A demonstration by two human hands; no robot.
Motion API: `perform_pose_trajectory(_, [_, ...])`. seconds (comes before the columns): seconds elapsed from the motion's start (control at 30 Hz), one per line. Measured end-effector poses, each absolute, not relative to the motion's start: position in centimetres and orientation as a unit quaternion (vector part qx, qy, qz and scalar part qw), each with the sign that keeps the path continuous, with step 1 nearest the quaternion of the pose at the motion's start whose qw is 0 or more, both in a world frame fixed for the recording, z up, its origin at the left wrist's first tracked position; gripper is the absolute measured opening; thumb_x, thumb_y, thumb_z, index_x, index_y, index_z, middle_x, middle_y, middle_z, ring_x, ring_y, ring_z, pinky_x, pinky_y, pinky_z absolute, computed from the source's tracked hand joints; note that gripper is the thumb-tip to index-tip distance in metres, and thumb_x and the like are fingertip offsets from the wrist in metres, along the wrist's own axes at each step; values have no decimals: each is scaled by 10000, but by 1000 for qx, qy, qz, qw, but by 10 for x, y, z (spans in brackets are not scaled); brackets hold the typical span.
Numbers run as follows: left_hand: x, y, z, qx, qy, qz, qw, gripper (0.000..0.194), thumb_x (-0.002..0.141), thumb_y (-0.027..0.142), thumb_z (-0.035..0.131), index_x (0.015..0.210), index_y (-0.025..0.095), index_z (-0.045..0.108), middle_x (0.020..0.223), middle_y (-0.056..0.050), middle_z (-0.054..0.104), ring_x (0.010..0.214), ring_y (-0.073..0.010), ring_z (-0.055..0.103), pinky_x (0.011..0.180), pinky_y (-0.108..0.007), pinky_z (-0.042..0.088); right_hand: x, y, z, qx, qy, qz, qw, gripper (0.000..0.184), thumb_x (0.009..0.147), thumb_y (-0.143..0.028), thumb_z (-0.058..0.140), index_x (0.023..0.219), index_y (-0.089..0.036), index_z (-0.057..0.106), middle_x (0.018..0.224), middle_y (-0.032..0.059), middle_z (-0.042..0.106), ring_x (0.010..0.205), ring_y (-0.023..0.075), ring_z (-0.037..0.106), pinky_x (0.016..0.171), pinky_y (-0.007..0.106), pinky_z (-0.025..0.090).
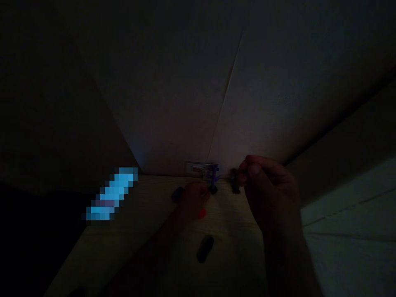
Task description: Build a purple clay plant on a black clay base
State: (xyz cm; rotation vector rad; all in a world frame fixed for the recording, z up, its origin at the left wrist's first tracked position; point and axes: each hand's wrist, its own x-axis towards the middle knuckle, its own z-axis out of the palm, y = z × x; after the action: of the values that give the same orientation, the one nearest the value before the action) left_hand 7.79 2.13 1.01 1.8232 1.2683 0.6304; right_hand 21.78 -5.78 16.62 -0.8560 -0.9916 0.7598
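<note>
The scene is very dark. My left hand (193, 199) rests low on the wooden surface, its fingers curled in beside a small purple toy figure (213, 175) that stands upright on a dark base. Whether they grip anything is hidden. To the right, my right hand (272, 187) is raised with thumb and index finger pinched together; nothing can be made out between them. Just left of those fingertips is a small dark object (235, 183), its kind unclear. A red-orange piece (201, 213) lies under my left wrist, and a dark bluish object (177, 194) sits left of that hand.
A dark oblong object (206, 248) lies nearer to me on the wooden surface (241, 235). Behind stands a pale panel (173, 103) with a seam and a small label plate (193, 167) at its foot. A pixelated bright blue patch (113, 194) is at left.
</note>
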Motion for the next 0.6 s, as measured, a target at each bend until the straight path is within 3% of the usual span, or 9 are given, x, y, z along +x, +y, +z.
perform_pose_trajectory(0.2, [79,21,18,719,512,237,407,67,852,182,683,809,203,730,909,-51,789,894,-209,723,836,-319,504,221,-58,160,-419,-444,327,722,171,693,-202,939,810,-286,845,772,-6,813,684,157,752,632,272,631])
perform_pose_trajectory(0.6, [78,18,33,715,512,220,421,110,871,178,649,785,183,717,866,-64,782,860,-219,696,804,-334,477,221,-63,161,-393,-461,368,705,241,695,-123,943,838,-292,848,791,-4,831,670,168,783,610,260,678])
